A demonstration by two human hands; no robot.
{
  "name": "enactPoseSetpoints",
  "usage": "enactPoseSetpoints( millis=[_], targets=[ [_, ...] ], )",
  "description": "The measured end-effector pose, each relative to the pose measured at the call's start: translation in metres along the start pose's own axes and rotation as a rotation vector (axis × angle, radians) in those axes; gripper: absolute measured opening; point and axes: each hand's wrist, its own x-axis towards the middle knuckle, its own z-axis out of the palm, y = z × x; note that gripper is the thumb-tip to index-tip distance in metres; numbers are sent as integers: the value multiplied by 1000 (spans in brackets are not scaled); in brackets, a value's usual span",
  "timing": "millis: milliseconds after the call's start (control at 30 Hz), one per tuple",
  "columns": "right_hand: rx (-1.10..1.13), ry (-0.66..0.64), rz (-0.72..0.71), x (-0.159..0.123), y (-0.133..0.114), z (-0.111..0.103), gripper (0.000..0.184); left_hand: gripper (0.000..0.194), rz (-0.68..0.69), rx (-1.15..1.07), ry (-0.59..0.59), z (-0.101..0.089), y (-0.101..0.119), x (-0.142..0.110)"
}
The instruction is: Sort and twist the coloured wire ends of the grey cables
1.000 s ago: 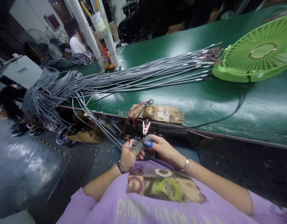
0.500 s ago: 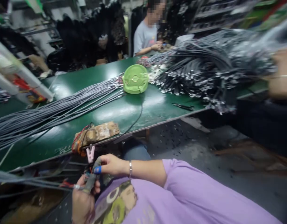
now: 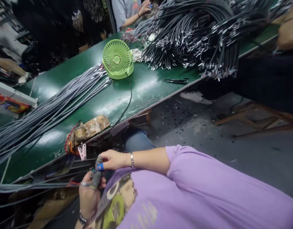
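Low at the table's near edge, my left hand is closed round thin coloured wires at the end of a grey cable. A grey cover sits on one of its fingers. Just above it, my right hand pinches at the same wires, with blue tape on the thumb and a grey cover on a finger. The fingertips nearly meet, and the exact grip between them is partly hidden. Several grey cables run in from the left towards my left hand. A pink clothes peg stands at the table edge just above.
On the green table lie a bundle of grey cables, a green fan, a taped block and black tweezers. A large cable heap fills the far right. Behind sits a co-worker; another person's arm shows at right.
The view has tipped downward and shifted right, so the table things appear higher and further left. Both my hands stay together at the wires, with only a slight shift.
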Motion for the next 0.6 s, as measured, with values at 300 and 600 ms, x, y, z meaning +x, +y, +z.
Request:
enactPoseSetpoints(
  millis=[300,600],
  targets=[
    [-674,-111,-82,-16,-52,-4,8,47,52,327,-146,1,29,-14],
    [-283,41,100,4,-17,5,5,59,-4,-106,134,-9,-9,10]
  ],
)
